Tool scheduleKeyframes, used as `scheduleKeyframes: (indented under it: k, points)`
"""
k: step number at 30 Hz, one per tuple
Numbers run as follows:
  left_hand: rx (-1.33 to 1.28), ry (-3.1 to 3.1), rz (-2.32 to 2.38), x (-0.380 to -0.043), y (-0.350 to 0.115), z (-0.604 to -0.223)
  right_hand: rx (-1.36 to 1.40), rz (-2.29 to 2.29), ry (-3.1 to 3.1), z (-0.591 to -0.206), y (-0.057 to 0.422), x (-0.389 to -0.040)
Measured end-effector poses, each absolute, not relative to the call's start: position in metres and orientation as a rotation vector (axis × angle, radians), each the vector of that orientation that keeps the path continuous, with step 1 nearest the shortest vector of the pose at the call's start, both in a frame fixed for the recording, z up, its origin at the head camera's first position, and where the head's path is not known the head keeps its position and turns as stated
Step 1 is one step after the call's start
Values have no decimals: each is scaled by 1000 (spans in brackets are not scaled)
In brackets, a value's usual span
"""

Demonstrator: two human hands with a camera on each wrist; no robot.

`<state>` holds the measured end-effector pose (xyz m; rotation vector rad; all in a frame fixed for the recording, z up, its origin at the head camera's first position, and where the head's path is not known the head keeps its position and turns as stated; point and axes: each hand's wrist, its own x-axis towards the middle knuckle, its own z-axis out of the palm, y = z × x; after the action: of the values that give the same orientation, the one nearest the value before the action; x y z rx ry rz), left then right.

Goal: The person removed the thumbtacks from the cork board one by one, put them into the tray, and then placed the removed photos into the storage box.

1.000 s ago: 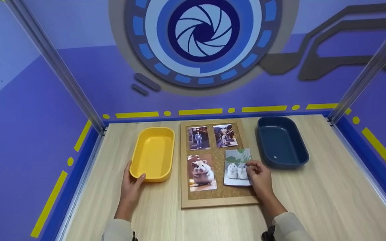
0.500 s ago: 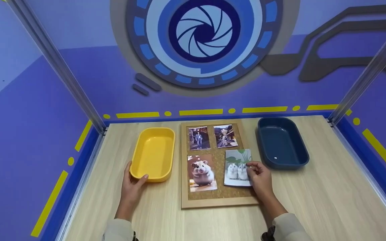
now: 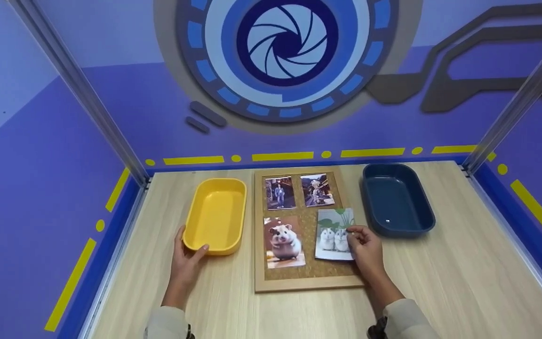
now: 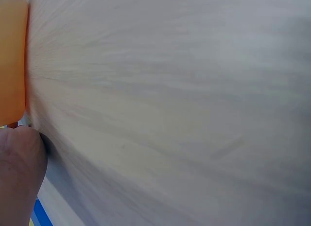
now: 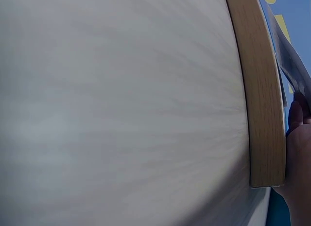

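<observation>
With its thumb over the near rim and its fingers along the outer left side, my left hand (image 3: 187, 261) holds the yellow tray (image 3: 242, 214). My right hand (image 3: 366, 247) pinches the right edge of a photo of two white hamsters (image 3: 330, 235) over the lower right of the framed cork board (image 3: 285, 285). In the right wrist view this hamster photo (image 5: 291, 60) stands tilted above the board's wooden edge (image 5: 262, 99). A photo of a single hamster (image 3: 284, 242) lies at the board's lower left. Two smaller photos of people, a left one (image 3: 280, 193) and a right one (image 3: 317, 190), lie along its top.
A dark blue tray (image 3: 395, 202) stands to the right of the board, with a small shiny spot on its floor. The pale wooden table (image 3: 468, 263) ends at a blue and purple back wall (image 3: 275, 136), with side walls at left and right.
</observation>
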<state>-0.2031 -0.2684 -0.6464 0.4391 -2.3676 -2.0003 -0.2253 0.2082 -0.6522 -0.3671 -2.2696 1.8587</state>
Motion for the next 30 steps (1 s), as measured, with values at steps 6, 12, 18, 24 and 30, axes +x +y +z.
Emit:
scheduleKeyframes:
  k: [6, 12, 18, 24, 30]
  points:
    - [418, -2382, -1984, -203, -269, -645, -364, 1868, -2257, -654, 208, -226]
    - [378, -2370, -1988, -205, -269, -644, -361, 1906, -2239, -648, 208, -225]
    - [419, -2390, -1987, -205, -268, -643, -359, 1872, -2258, -652, 209, -226]
    - [387, -2357, -2016, -204, -265, -644, -374, 1847, -2263, -652, 210, -225]
    - [385, -2332, -2022, -203, -265, -644, -359, 1887, -2230, -650, 211, -225]
